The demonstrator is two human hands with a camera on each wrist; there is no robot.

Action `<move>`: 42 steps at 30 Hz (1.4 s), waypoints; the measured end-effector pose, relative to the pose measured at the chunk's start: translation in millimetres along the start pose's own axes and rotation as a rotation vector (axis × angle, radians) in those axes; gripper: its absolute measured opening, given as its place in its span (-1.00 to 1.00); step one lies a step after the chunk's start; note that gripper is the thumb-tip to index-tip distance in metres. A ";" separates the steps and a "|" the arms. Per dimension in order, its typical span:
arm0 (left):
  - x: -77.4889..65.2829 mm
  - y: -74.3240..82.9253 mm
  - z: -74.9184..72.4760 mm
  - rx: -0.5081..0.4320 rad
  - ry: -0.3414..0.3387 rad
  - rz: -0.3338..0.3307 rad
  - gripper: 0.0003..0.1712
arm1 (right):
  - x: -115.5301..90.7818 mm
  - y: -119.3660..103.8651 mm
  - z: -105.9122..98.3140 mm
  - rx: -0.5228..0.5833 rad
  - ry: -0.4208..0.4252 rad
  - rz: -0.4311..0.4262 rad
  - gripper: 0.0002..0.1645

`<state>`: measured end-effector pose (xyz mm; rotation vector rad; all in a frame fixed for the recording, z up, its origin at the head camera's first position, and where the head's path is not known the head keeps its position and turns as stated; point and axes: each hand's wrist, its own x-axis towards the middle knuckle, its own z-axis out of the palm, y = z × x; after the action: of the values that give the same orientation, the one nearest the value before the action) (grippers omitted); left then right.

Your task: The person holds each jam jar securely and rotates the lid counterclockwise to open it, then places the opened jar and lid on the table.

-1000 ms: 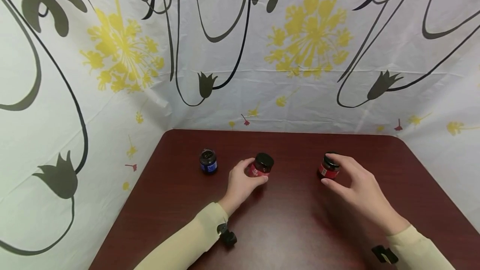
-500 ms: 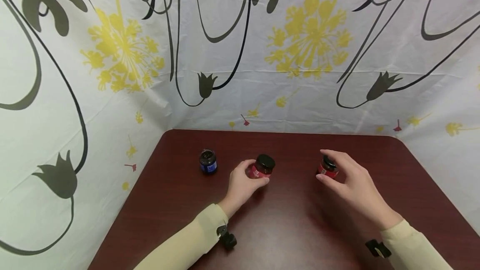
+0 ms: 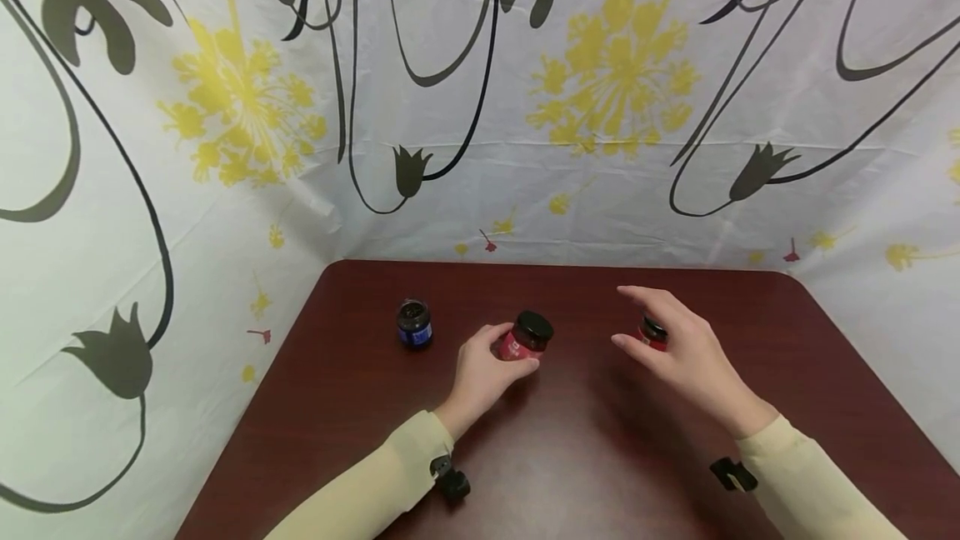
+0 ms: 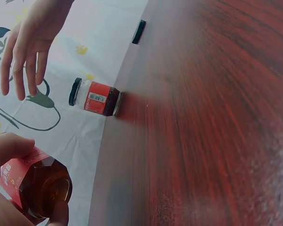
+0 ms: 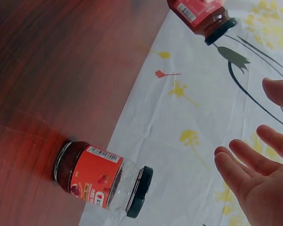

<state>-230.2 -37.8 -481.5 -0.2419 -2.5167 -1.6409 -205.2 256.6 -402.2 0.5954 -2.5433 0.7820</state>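
Observation:
My left hand [image 3: 486, 369] grips a glass jar with a red label and black lid [image 3: 527, 336], tilted and held above the table; its amber-brown base shows in the left wrist view. A second red-labelled jar [image 5: 101, 179] with a black lid stands upright on the table, partly hidden by my right hand in the head view. My right hand [image 3: 686, 352] is nearest to this jar, with thumb and fingers spread and nothing between them. In the right wrist view a gap shows between its fingers and the jar.
A dark jar with a blue label [image 3: 415, 325] stands uncapped at the table's back left. A flat dark disc [image 4: 139, 32], like a lid, lies on the dark red-brown table [image 3: 585, 457]. Flower-printed cloth [image 3: 450, 107] hangs behind and at the sides.
My right hand has drawn away from the second red-labelled jar, moving left with its fingers spreading wider. The jar in my left hand has shifted slightly right and tilted a little more.

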 end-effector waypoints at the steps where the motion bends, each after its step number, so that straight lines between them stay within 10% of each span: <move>1: -0.2 0.2 -0.3 0.001 -0.001 0.003 -0.25 | 0.6 -0.2 1.0 0.001 0.000 -0.003 -0.14; 42: -10.1 6.9 -3.4 0.019 -0.060 0.055 -0.26 | 10.3 -18.4 21.4 0.071 -0.078 -0.044 -0.23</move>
<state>-218.9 -38.8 -475.9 -0.3602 -2.5432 -1.6120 -209.9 227.2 -405.5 0.7152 -2.5725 0.8521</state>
